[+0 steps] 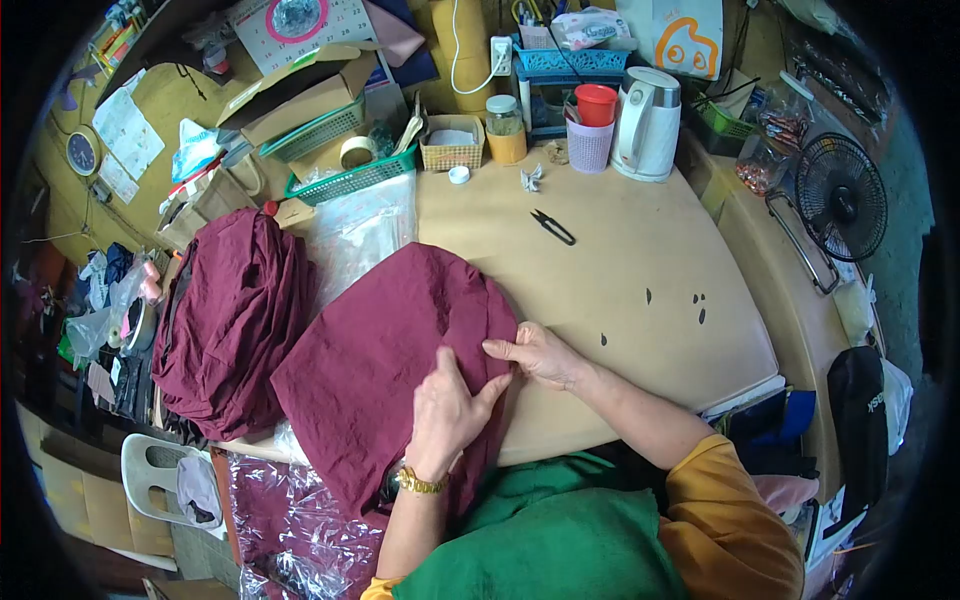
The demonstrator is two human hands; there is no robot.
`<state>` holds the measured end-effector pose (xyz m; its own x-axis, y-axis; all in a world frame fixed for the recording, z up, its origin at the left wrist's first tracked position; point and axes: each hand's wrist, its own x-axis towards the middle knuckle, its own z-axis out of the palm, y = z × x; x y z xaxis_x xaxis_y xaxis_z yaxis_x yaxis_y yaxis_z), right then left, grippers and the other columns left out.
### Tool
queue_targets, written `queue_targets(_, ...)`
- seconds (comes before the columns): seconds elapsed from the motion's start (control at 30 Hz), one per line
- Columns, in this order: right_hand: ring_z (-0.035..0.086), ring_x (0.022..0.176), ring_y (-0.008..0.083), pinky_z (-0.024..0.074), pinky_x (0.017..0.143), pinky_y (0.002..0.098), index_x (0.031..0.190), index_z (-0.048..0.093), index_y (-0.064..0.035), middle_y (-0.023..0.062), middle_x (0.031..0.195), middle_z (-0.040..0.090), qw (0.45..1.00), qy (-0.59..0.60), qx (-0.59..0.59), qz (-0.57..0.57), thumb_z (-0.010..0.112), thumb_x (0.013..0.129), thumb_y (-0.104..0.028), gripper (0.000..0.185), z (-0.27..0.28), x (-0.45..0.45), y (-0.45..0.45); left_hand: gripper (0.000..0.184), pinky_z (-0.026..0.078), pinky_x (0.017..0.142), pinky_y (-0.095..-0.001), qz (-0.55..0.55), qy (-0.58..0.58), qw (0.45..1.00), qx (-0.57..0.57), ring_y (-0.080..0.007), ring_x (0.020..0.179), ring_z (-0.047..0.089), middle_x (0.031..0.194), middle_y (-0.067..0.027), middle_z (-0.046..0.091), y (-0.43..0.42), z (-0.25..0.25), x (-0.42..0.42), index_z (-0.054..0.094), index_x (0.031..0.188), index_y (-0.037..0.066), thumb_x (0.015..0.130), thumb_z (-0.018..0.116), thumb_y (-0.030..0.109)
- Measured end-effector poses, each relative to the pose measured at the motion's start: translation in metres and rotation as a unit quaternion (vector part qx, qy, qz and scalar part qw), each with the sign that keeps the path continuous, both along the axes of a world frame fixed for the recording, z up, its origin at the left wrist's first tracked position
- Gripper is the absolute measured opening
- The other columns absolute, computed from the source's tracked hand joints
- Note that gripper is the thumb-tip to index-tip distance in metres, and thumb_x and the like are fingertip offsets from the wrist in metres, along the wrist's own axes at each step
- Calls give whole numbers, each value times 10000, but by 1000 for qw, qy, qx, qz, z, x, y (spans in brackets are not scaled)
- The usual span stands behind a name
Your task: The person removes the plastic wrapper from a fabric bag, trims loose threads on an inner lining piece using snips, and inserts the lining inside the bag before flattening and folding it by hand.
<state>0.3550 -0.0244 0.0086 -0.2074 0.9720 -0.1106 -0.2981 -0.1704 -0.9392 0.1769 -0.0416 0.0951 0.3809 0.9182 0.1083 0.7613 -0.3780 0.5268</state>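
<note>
A maroon fabric piece [390, 330], rounded at its far end and creased, lies over the left front of the table. My left hand [445, 415], with a gold watch on the wrist, rests on this cloth, thumb and index finger spread apart. At the cloth's right edge, my right hand [540, 357] pinches the fabric between thumb and fingers; the fingers are partly hidden beneath the edge. Left of it sits a bulky maroon fabric bundle [235, 320] with folds and a dark edging. Thread snips [553, 227] lie apart from both hands.
Along the back stand a green basket [355, 180], a lidded jar [506, 130], a lilac cup [589, 143] and a white kettle [647, 125]. A black fan [841, 197] is at the right. Small dark pieces [701, 316] lie on the tabletop [600, 260]. Plastic-wrapped maroon fabric [300, 520] is below.
</note>
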Motion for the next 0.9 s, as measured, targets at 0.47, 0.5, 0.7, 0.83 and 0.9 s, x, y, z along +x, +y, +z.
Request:
queue_targets(0.47, 651, 1002, 151, 534, 885, 334, 1204, 603, 31, 90, 1132, 679, 981, 161, -87, -63, 708, 917, -154, 357, 22, 16, -2, 294, 475, 641, -389, -30, -198, 979, -47, -340, 634, 616, 737, -237, 633, -3, -34, -14, 698, 949, -17, 898, 705, 272)
queue_targets(0.5, 651, 1002, 151, 534, 885, 334, 1204, 603, 31, 90, 1132, 679, 981, 161, -87, -62, 708, 917, -154, 357, 22, 11, -5, 294, 475, 641, -389, -30, -197, 979, -47, -340, 634, 616, 737, -237, 633, -2, -32, -10, 698, 949, -17, 898, 705, 272)
queue_targets(0.7, 621, 1096, 165, 490, 986, 352, 1214, 597, 21, 90, 1178, 669, 990, 105, 54, -76, 783, 828, -57, 436, 17, 7, -4, 269, 449, 560, -380, 33, -184, 982, -32, -235, 533, 577, 646, -178, 625, 14, -25, -1, 703, 920, -22, 913, 695, 247)
queue_targets(0.83, 662, 1013, 150, 538, 907, 325, 1154, 626, 27, 94, 1107, 697, 982, 110, 81, -127, 791, 823, -71, 383, 20, 7, -2, 281, 467, 567, -350, 21, -272, 951, -146, -143, 586, 598, 705, -121, 698, 17, -36, -4, 703, 910, -40, 894, 731, 239)
queue_targets(0.9, 659, 1033, 176, 532, 943, 347, 1267, 578, 9, 100, 1179, 674, 988, 112, -59, -88, 791, 832, -116, 500, 16, 18, 3, 298, 491, 587, -312, -77, -285, 929, -222, -83, 646, 589, 758, -58, 713, 12, -28, -9, 699, 903, -52, 852, 783, 230)
